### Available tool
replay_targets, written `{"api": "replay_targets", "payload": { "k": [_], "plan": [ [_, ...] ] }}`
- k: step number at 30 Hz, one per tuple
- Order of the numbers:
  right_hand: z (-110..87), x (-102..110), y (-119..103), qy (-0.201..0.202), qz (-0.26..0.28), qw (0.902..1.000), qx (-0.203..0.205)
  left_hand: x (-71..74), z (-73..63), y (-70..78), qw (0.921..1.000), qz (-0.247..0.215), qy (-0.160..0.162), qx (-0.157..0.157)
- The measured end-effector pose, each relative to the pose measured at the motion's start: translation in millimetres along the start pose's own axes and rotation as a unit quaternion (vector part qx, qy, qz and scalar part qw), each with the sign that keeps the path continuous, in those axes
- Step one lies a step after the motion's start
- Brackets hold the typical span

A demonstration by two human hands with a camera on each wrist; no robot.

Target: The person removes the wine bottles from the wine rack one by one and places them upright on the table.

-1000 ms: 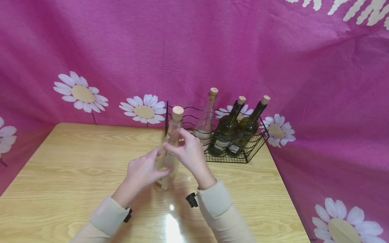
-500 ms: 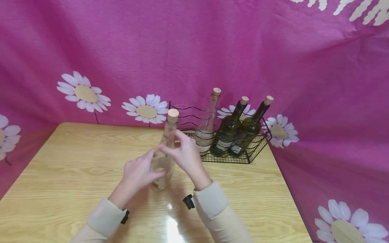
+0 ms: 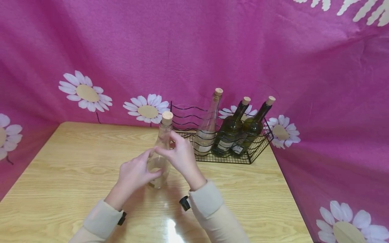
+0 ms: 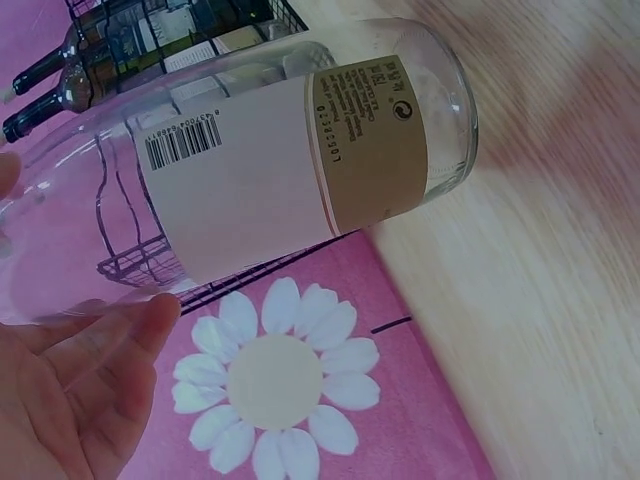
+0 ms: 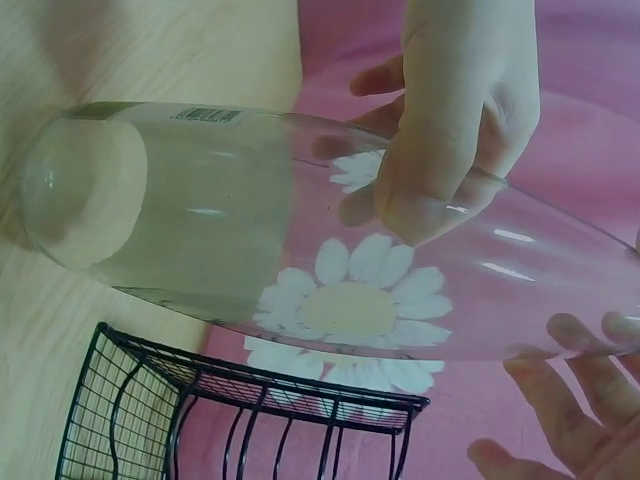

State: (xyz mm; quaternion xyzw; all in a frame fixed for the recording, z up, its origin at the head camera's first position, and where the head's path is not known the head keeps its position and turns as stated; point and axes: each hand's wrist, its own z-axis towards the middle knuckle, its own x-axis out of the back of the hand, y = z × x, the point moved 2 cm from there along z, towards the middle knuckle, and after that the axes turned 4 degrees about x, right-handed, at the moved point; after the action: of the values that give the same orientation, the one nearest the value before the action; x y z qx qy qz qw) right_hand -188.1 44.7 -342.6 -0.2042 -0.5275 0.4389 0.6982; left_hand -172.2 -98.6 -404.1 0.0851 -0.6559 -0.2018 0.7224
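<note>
- Bottle [image 3: 160, 163]: clear, corked, between both hands over table [image 3: 76, 168]; base contact unclear.
- Left hand [image 3: 133, 172]: grasping body from 8 o'clock.
- Right hand [image 3: 183, 154]: grasping shoulder, thumb and fingers, from 2 o'clock.
- Rack [image 3: 260, 150]: bottle's 2 o'clock, near; carries one clear [image 3: 206, 135], two dark bottles [image 3: 228, 133], all corked, leaning toward 1 o'clock.

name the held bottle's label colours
Whitish and brown; the label shows best in the left wrist view.
</note>
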Motion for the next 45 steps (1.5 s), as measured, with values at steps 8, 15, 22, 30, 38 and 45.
{"api": "replay_targets", "payload": {
  "k": [8,15,22,30,38,45],
  "plan": [
    [1.0,-7,-1,-0.008,0.001,1.0,0.003,1.6,-1.7,-5.9,1.0,0.006,0.005,0.006],
    [1.7,-13,-1,-0.007,0.012,0.9999,0.005,0.9,-2.4,-11.3,0.9997,0.008,0.024,0.004],
    [5.5,-19,0,-0.005,0.02,0.9996,0.02,0.9,-1.1,-16.4,0.9997,0.006,0.022,0.009],
    [8.6,-27,1,-0.006,0.004,0.9995,0.031,-1.2,2.5,-23.8,0.9997,0.003,0.013,0.021],
    [11.1,-33,2,-0.02,-0.004,0.9995,0.025,-4.1,3.6,-30.1,0.9994,0.0,0.007,0.032],
    [15.1,-35,-1,-0.032,-0.018,0.9992,0.014,-2.7,3.8,-33.5,0.9987,-0.006,-0.014,0.049]
  ]
}}
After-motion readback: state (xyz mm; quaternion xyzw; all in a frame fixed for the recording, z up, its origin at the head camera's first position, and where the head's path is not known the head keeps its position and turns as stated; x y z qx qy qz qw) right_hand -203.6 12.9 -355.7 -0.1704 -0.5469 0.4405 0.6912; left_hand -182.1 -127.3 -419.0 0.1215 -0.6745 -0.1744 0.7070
